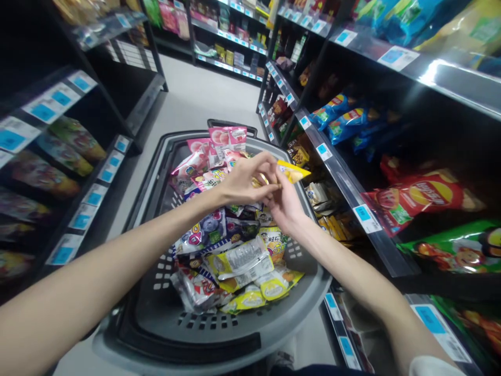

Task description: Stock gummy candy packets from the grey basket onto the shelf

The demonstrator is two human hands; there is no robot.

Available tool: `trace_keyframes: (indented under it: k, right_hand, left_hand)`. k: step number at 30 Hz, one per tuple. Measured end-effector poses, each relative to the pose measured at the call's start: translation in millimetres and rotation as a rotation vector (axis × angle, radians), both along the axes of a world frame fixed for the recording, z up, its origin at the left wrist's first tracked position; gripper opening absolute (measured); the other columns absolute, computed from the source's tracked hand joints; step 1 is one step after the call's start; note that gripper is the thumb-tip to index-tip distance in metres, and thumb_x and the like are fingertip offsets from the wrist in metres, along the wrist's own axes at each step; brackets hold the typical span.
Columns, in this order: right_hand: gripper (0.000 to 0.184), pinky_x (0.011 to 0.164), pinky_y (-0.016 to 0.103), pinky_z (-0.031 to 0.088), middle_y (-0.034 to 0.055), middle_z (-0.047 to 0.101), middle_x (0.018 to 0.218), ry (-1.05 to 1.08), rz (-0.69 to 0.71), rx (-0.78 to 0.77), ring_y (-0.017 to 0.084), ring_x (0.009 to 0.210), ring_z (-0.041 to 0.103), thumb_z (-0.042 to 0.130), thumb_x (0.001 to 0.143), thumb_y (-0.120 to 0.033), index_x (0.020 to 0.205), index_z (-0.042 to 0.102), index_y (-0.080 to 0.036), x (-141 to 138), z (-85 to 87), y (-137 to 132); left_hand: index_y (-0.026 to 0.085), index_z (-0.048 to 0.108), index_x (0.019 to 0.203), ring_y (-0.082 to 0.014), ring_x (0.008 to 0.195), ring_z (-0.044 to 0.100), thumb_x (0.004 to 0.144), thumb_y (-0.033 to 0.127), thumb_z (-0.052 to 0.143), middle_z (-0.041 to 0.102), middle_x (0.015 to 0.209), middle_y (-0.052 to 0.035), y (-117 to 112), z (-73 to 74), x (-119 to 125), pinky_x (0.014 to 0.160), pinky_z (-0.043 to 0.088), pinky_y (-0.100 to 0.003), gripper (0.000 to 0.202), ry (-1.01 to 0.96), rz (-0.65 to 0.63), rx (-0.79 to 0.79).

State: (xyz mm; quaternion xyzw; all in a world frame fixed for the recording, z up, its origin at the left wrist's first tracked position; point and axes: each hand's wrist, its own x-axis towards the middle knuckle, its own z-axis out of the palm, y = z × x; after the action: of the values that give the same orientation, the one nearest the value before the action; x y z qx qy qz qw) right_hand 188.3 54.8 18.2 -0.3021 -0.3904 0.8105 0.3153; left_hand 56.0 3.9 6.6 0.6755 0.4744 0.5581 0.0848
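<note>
Head view: my right hand (288,203) holds a small yellow packet (295,171), its pointed end sticking out past my fingers toward the shelf on my right. My left hand (245,180) meets it there, thumb and fingers curled in a narrow ring, the tips up against my right hand; they hide each other, so I can't tell whether the left grips the packet too. Both hands are above a grey basket (289,326) loaded with snack packets. Pink packets (228,137) stand at its far end, a blueberry packet (211,230) lies near the middle, and a silver-and-yellow packet (240,261) lies across the near part of the pile. On the right-hand shelf (336,175) are blue bags (346,122), a red bag (422,198) and a green bag (462,248).
</note>
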Motion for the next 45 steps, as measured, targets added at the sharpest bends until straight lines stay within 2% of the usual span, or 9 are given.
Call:
trace_keyframes:
  k: [2, 7, 13, 20, 25, 30, 37, 40, 45]
  right_hand:
    - [0.006, 0.074, 0.024, 0.059, -0.0046, 0.069, 0.079, -0.002, -0.043, -0.015, 0.011, 0.066, 0.061, 0.061, 0.098, -0.021, 0.095, 0.066, -0.019, -1.0, 0.8, -0.3]
    - [0.018, 0.081, 0.034, 0.063, -0.0003, 0.074, 0.087, 0.004, 0.058, -0.064, 0.018, 0.080, 0.071, 0.064, 0.088, -0.018, 0.105, 0.069, -0.018, -0.3, 4.3, -4.2]
    - [0.028, 0.089, 0.036, 0.062, 0.0013, 0.075, 0.097, -0.010, 0.016, 0.028, 0.023, 0.102, 0.071, 0.072, 0.076, -0.021, 0.104, 0.069, -0.018, -1.2, -0.9, -7.9]
    - [0.045, 0.110, 0.039, 0.049, -0.0003, 0.062, 0.138, 0.057, 0.008, 0.439, 0.019, 0.131, 0.057, 0.060, 0.092, -0.060, 0.124, 0.064, -0.028, 2.2, -1.2, -8.0]
    - [0.049, 0.123, 0.051, 0.034, 0.0021, 0.051, 0.154, -0.124, -0.008, 0.912, 0.023, 0.148, 0.039, 0.043, 0.103, -0.062, 0.136, 0.063, -0.032, 8.2, -2.1, -9.3]
    - [0.034, 0.111, 0.050, 0.049, 0.0067, 0.054, 0.146, -0.035, -0.148, 1.203, 0.027, 0.136, 0.051, 0.065, 0.098, -0.046, 0.128, 0.069, -0.031, 7.9, -9.1, -3.4]
    - [0.113, 0.106, 0.051, 0.055, 0.0173, 0.038, 0.161, -0.129, -0.013, 1.025, 0.034, 0.140, 0.048, 0.091, 0.069, -0.063, 0.158, 0.032, -0.025, -0.1, -28.3, 4.2]
    - [0.106, 0.111, 0.050, 0.051, 0.0170, 0.041, 0.157, -0.168, -0.060, 0.999, 0.031, 0.137, 0.050, 0.087, 0.069, -0.068, 0.151, 0.037, -0.023, -4.1, -37.0, 16.7]
    - [0.060, 0.113, 0.049, 0.049, 0.0107, 0.063, 0.130, -0.164, -0.093, 1.004, 0.026, 0.123, 0.060, 0.075, 0.082, -0.054, 0.126, 0.053, -0.021, -1.7, -28.7, 45.2]
  left_hand:
    - [0.019, 0.052, 0.102, -0.0121, 0.067, 0.066, 0.089, 0.041, 0.062, 0.068, 0.077, 0.0005, -0.1, 1.1, 6.0, 0.061, 0.053, -0.023, 0.028, -0.147, -0.067, -0.070]
    - [0.017, 0.060, 0.096, -0.0120, 0.081, 0.062, 0.087, 0.029, 0.058, 0.067, 0.089, -0.0028, 4.1, 0.6, -10.8, 0.070, 0.050, -0.025, 0.015, -0.160, 0.334, 0.060]
    - [0.015, 0.069, 0.095, -0.0114, 0.076, 0.058, 0.088, 0.023, 0.059, 0.068, 0.089, -0.0037, -0.2, 1.6, -24.7, 0.073, 0.050, -0.026, 0.015, -0.006, 0.350, 0.082]
    - [0.023, 0.063, 0.134, -0.0255, 0.135, 0.056, 0.097, 0.061, 0.055, 0.060, 0.145, -0.0107, 4.2, -3.1, -12.7, 0.115, 0.048, -0.045, 0.053, -0.054, -0.102, -0.168]
    - [0.015, 0.055, 0.143, -0.0308, 0.112, 0.070, 0.102, 0.067, 0.029, 0.071, 0.123, -0.0172, 3.7, -6.2, -21.5, 0.091, 0.062, -0.048, 0.071, -0.470, -0.248, -0.385]
    - [0.014, 0.052, 0.146, -0.0340, 0.114, 0.069, 0.096, 0.079, 0.024, 0.073, 0.115, -0.0165, -4.3, 4.1, -21.6, 0.095, 0.060, -0.052, 0.087, -0.760, -0.221, -0.398]
    - [0.022, 0.044, 0.154, -0.0359, 0.137, 0.054, 0.094, 0.084, 0.028, 0.064, 0.135, -0.0143, -7.8, 10.4, 2.1, 0.110, 0.048, -0.054, 0.088, -0.749, -0.249, -0.453]
    - [0.025, 0.043, 0.156, -0.0356, 0.145, 0.046, 0.097, 0.078, 0.034, 0.058, 0.147, -0.0115, -3.6, 3.2, -0.5, 0.115, 0.045, -0.052, 0.079, -0.681, -0.343, -0.511]
    - [0.026, 0.039, 0.158, -0.0347, 0.140, 0.048, 0.097, 0.045, 0.061, 0.049, 0.158, -0.0079, -0.2, -3.5, -15.2, 0.118, 0.040, -0.055, 0.068, -0.684, -0.351, -0.466]
